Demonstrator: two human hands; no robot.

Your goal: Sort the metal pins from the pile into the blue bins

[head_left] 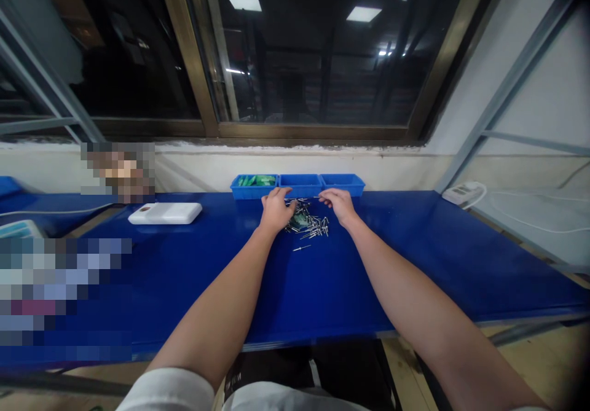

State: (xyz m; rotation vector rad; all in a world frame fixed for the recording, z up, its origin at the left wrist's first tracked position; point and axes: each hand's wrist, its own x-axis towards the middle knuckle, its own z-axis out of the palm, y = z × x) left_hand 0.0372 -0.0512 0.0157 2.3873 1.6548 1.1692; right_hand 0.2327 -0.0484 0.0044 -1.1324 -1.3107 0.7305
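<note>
A heap of small metal pop rivets [318,225] lies on the blue table [318,294], with a green piece [300,219] showing among them. My left hand [275,209] is at the left edge of the heap, its thumb and fingers apart; whether it touches any rivets I cannot tell. Right of the heap, my right hand [338,204] is closed in a pinch on the end of a thin rivet [317,197], which points left. One loose rivet [302,248] lies in front of the heap, nearer to me.
Behind my hands stand three joined blue bins; green packets [256,180] fill the left bin [236,188]. A white box-shaped device [165,213] lies to the left. A power strip [463,192] with a cable sits at the right. Another person, blurred, is at the far left.
</note>
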